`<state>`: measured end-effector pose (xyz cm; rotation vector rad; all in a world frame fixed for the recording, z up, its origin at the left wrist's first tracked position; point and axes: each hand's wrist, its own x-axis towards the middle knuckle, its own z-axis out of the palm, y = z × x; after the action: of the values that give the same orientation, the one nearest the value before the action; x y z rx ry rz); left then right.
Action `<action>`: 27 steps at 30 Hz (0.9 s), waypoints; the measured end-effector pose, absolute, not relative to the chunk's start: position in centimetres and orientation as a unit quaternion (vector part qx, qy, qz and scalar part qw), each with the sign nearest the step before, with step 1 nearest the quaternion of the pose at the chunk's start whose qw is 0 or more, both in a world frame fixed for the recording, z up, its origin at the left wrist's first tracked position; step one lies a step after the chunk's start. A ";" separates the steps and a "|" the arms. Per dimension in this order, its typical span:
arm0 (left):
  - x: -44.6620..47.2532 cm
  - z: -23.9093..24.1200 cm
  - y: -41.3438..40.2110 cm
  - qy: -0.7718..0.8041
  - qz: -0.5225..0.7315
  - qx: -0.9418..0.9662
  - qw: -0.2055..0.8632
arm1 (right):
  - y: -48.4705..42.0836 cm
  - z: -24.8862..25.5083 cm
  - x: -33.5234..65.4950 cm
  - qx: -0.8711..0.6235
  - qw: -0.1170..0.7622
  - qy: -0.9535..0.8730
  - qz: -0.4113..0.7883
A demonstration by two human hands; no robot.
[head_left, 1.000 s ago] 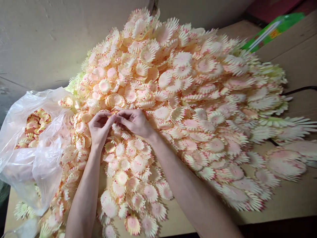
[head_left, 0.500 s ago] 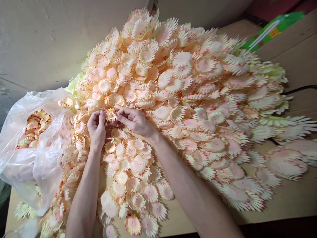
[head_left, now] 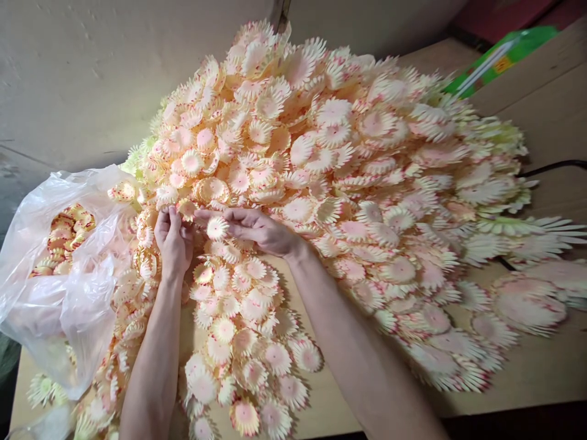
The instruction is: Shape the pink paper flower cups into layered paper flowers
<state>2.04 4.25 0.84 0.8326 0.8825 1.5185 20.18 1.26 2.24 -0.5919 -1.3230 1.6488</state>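
A big heap of cream and pink petal discs (head_left: pixel 348 153) with fringed red-tipped edges covers a brown board (head_left: pixel 536 366). My left hand (head_left: pixel 173 238) is closed, its fingers pinching a stack of discs (head_left: pixel 188 209) at the heap's left foot. My right hand (head_left: pixel 257 229) reaches in from the right and holds one petal disc (head_left: pixel 216 227) between thumb and fingers, face up. Both hands sit close together, a few centimetres apart. More loose discs (head_left: pixel 247 342) lie spread between my forearms.
A clear plastic bag (head_left: pixel 59 287) at the left holds more yellowish discs (head_left: pixel 64 235). A grey wall (head_left: pixel 82 73) rises behind the heap. A green box (head_left: pixel 499 61) lies at the far right. A black cable (head_left: pixel 554 165) crosses the board's right side.
My hands have drawn slightly apart and moved up toward the heap. A single disc has come free into my right hand's fingers, while the left keeps the stack.
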 end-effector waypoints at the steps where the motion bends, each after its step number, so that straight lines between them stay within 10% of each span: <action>1: 1.9 0.8 4.3 0.372 0.650 0.349 0.563 | 1.2 2.3 20.3 -0.223 0.460 -0.532 0.674; 9: 2.5 0.9 3.9 0.354 0.622 0.437 0.544 | 1.8 1.6 20.1 -0.265 0.615 -0.427 0.608; 27: 1.8 0.4 3.7 0.316 0.544 0.546 0.553 | 1.9 1.3 18.7 -0.343 0.560 -0.447 0.607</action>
<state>1.81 3.68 0.43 1.2894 0.7464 1.2867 18.69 1.93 1.33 -0.8083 -1.0537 1.4310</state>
